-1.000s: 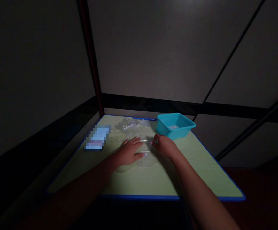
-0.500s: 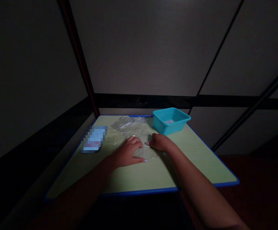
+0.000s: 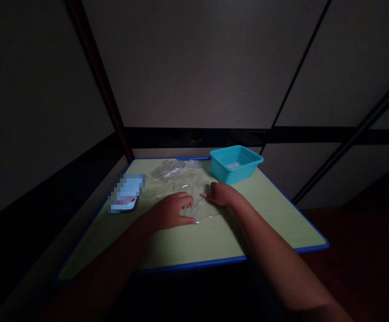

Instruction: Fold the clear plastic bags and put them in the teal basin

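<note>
The left hand (image 3: 172, 210) is on the near-left side of the bag (image 3: 204, 210), a clear thin plastic one lying flat on the table (image 3: 188, 246); its fingers are bent and its thumb stands apart from them, so this hand is loose and not closed around anything; the right hand (image 3: 223, 195) is at the right side of the same bag, with the fingers curled in and the thumb pointing to the left over the plastic; whether it pinches the edge or only touches it, I cannot tell; behind the hands lies more crumpled plastic (image 3: 174, 170), and where the bag ends and this begins is not clear to see; the blue tub (image 3: 226, 174) stands at the far right, beyond the right hand, with something white (image 3: 234, 165) inside; the phone (image 3: 127, 192), blurred, lies near the left edge, apart from the left hand
</note>
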### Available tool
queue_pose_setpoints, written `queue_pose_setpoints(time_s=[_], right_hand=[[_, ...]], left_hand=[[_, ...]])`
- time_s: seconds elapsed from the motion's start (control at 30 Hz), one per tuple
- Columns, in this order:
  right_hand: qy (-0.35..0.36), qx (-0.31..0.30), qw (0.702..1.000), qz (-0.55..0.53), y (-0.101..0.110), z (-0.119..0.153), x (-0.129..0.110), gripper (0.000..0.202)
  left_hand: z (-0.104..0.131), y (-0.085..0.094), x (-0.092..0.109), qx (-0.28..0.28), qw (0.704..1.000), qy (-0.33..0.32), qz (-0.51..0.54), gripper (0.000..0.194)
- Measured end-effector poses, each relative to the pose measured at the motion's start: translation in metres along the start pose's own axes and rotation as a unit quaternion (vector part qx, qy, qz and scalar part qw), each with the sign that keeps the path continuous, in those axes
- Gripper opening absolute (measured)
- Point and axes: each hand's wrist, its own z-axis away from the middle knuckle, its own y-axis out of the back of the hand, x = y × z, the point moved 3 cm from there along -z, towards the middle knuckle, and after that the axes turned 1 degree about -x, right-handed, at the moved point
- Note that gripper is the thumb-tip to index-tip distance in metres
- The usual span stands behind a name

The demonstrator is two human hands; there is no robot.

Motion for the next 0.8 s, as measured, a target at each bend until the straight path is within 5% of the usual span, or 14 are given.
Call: queue_pose_setpoints(time_s=[0.17,0.47,0.63,0.8], right_hand=[[-0.003,0.003,1.0,0.004,0.0,0.001,0.0,0.044],[0.003,0.005,1.0,0.006,-0.001,-0.002,-0.002,0.057],[0.009,0.005,1.0,0.013,-0.001,-0.001,-0.002,0.048],[0.016,0.005,1.0,0.023,-0.004,-0.005,-0.002,0.042]], left_hand=[[-0.002,-0.003,0.003,0.011,0.999,-0.046,0.002,0.032],[0.003,0.007,0.015,-0.075,0.99,-0.06,0.101,0.035],[0.007,0.0,0.019,-0.082,0.994,-0.059,0.031,0.025],[0.004,-0.004,0.017,-0.024,0.996,-0.023,-0.079,0.05]])
